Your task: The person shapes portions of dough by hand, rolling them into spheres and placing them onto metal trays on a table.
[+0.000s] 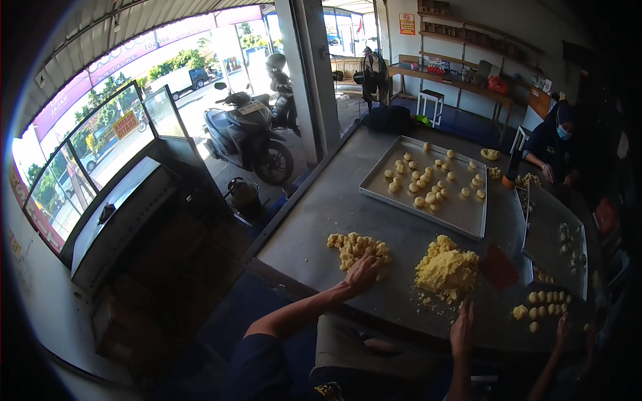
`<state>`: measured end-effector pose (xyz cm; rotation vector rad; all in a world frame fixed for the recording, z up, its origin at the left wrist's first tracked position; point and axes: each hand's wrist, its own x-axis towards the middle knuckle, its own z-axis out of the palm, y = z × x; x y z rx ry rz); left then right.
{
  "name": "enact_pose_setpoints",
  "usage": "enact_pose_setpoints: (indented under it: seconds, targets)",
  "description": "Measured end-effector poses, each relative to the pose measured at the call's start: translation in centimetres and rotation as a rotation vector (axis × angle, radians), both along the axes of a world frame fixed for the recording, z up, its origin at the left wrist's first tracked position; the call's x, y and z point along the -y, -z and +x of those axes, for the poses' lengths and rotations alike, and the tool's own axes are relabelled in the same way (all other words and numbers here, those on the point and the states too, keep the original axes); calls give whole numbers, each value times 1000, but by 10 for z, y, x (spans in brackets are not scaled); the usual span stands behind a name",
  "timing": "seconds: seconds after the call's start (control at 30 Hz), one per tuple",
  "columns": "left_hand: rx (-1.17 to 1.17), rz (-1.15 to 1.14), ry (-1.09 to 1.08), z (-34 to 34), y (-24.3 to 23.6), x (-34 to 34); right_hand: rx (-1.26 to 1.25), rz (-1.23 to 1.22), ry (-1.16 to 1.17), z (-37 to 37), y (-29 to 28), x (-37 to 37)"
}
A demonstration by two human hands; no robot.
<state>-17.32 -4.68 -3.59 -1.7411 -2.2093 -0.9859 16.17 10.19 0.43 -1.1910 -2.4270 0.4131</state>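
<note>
My left hand (363, 274) reaches into a pile of pale yellow dough pieces (348, 248) on the metal table. Its fingers curl down over a piece at the pile's near right side, and their tips are partly hidden. My right hand (462, 329) rests at the near side of a crumbly yellow mound (447, 273), fingers stretched out and nothing visible in them. Loose crumbs lie on the table between the mound and this hand. Beside the mound, on its right, is a flat red scraper-like sheet (499, 267).
A large metal tray (483, 224) with scattered dough balls lies beyond the mound. Another tray (585, 284) lies right, near rows of dough pieces (550, 297) and a co-worker's hand (563, 327). A masked person (552, 144) works at the far right. A motorbike (247, 137) stands outside.
</note>
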Motion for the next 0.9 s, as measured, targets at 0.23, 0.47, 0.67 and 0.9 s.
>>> enact_pose_setpoints:
  seconds: [0.23,0.47,0.67,0.9]
  targets:
    - [56,-96,-29,63,-59,22,-80,-74,-84,6,-10,-26]
    - [-112,-2,193,78,-18,32,-39,156,17,-7,11,-19]
    - [-248,102,-4,54,-30,-23,-107,6,65,-15,12,-23]
    - [-192,-82,-27,41,-18,-47,138,-11,-13,-16,4,-36]
